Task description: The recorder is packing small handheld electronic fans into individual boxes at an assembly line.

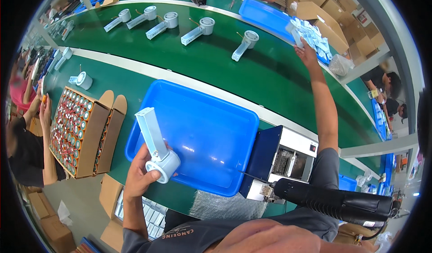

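Observation:
My left hand (138, 174) is closed around the round end of a light blue plastic housing (153, 138), shaped like a handheld fan's shell. Its hollow handle points up and away, over the near edge of a blue tray (148, 101). Across the green belt, my right arm stretches to the far right. There my right hand (307, 54) has its fingers on a light blue plastic part (295, 31), slightly blurred. Beside that part lies a heap of similar light blue pieces (317, 39) in another blue tray (261, 14).
Several light blue housings (195, 32) stand along the belt (148, 57). A black electric screwdriver (333, 199) hangs at lower right, near a white-and-blue screw feeder (288, 160). On the left, a carton (87, 151) holds wired cylinders beside a co-worker's hands (45, 111). Another person sits opposite.

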The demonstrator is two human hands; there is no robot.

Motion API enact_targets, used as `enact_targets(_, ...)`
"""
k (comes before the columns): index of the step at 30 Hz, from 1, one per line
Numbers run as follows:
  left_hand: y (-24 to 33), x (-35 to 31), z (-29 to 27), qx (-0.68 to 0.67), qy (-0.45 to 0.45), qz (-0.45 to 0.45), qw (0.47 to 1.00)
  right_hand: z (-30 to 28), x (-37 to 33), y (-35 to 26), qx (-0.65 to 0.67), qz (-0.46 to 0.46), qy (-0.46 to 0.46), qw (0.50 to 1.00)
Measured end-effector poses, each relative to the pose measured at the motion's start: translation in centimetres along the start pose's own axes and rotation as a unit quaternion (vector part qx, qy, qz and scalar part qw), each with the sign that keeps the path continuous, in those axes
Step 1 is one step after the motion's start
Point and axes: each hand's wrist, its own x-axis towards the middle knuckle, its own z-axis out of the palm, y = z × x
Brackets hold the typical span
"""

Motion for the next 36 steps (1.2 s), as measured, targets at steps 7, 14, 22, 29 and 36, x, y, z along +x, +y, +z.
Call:
enact_targets(7, 1.2, 2.1, 1.2, 0.119, -0.067, -0.028, 0.990, -1.5, 4.8, 0.5, 0.050, -0.024, 0.030, 0.998)
enact_targets(14, 1.7, 5.4, 3.1, 0.249, -0.137, 0.025, 0.959, 3.0, -5.1, -2.5, -0.250, -0.019, 0.025, 0.968)
enact_targets(22, 2.4, 7.3, 4.6, 0.102, -0.168, -0.137, 0.971, 13.8, -29.0, -9.3, -0.243, -0.155, -0.643, 0.709)
enact_targets(29, 0.6, 7.1, 5.2, 0.049, -0.178, -0.117, 0.976, 14.9, -29.3, -5.3, -0.221, -0.036, -0.660, 0.717)
enact_targets(36, 0.2, 8.1, 5.7, -0.026, -0.121, -0.082, 0.989, 11.0, -22.1, -4.4, -0.125, -0.143, -0.442, 0.876)
